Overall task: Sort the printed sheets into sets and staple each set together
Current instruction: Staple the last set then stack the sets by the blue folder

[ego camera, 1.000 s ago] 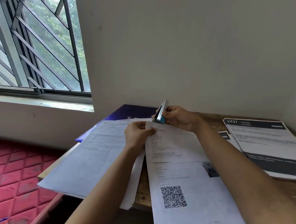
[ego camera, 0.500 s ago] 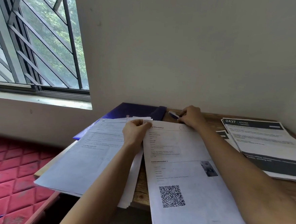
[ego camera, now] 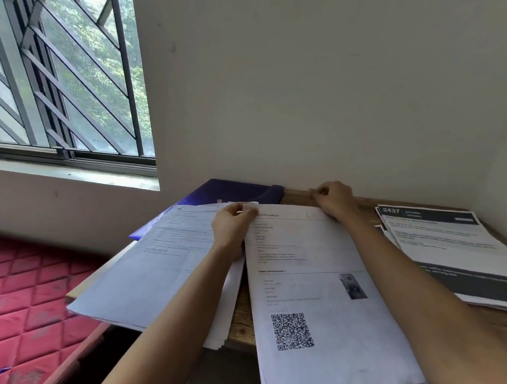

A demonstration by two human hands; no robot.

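Left hand pinching QR-code sheet corner, right hand curled on table

View: head, a single wide-angle camera worn on the person's head.
Position: above the near edge of the wooden table, over the person's own forearms.
Facing: forward and down, square to the wall behind the table.
Nearness: close. The forearms enter at the bottom edge, and the left hand and right hand sit mid-frame.
Coverage: the table from near edge to far edge. The QR-code sheet fills the lower centre.
Margins: window upper left, red mat lower left, dark-headed stack cut off at right.
Lens: the window bars lean at the left edge.
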